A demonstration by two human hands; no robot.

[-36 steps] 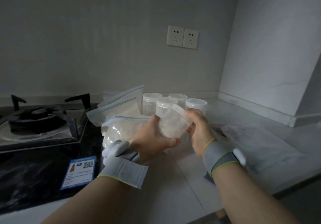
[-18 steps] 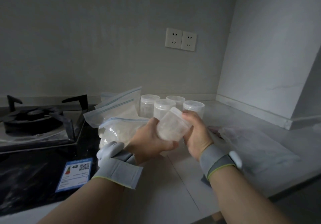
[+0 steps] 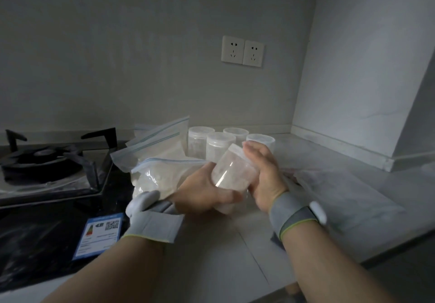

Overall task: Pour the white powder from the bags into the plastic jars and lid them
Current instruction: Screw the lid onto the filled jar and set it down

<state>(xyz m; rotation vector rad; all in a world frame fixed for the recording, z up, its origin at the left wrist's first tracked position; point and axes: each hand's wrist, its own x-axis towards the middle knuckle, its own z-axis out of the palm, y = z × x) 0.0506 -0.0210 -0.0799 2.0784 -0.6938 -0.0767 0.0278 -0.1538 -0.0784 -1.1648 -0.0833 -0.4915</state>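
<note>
Hands hold one jar (image 3: 233, 173) tilted above the worktop (image 3: 211, 255), in front of four capped jars (image 3: 217, 145) and beside the powder bags (image 3: 160, 161). Left hand (image 3: 202, 194) grips the jar's body; right hand (image 3: 266, 175) curls round the lid (image 3: 237, 151). Likely risk: a loose or crooked lid at this tilt would spill powder, and squeezing the thin wall could pop it off.

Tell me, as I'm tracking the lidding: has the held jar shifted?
No. The held jar stays in front of the standing jars, as earlier.
</note>
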